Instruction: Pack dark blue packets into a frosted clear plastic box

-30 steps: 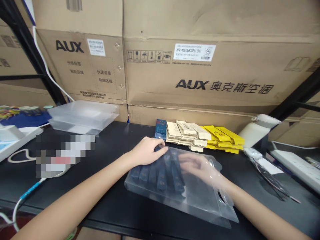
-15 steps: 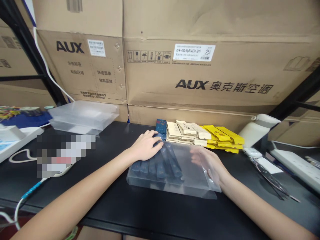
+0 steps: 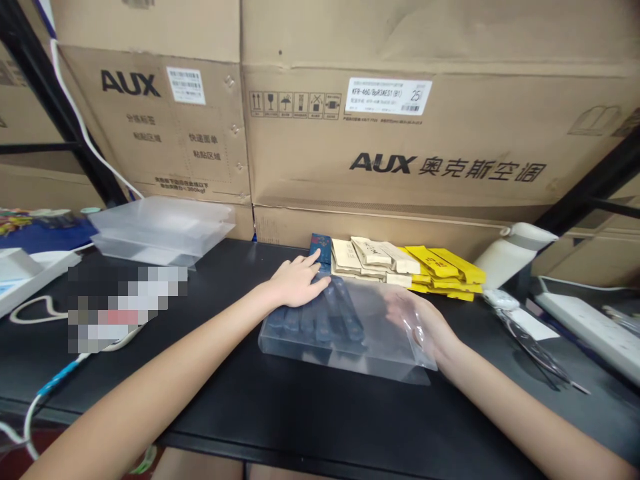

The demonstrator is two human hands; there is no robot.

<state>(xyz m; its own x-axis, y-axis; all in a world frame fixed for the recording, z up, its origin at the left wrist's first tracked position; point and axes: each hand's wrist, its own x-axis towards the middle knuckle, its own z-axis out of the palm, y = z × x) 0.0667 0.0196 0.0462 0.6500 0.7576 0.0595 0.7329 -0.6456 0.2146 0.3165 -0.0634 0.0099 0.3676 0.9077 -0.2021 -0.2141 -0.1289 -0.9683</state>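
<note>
A frosted clear plastic sleeve (image 3: pixel 385 333) lies on the black table, with several dark blue packets (image 3: pixel 323 320) showing through its left half. My left hand (image 3: pixel 300 283) rests with fingers spread over the packets at the sleeve's back left edge. Its fingertips reach a dark blue packet (image 3: pixel 321 248) behind the sleeve. My right hand (image 3: pixel 417 317) is at the sleeve's right side, its fingers seen blurred through the plastic; whether they pinch it is unclear. Right behind the sleeve are cream packets (image 3: pixel 373 257) and yellow packets (image 3: pixel 445 270) in overlapping piles.
More clear plastic sleeves (image 3: pixel 160 227) are stacked at the back left. A white bottle (image 3: pixel 517 257) leans at the right, near a cable bundle (image 3: pixel 530 340) and a power strip (image 3: pixel 590 327). A blurred-out object (image 3: pixel 120 313) lies left. Cardboard boxes (image 3: pixel 390 193) stand behind.
My left hand has shifted slightly, its fingers spread wider and lying further back over the blue packets. The right hand has barely moved. The view has shifted slightly.
</note>
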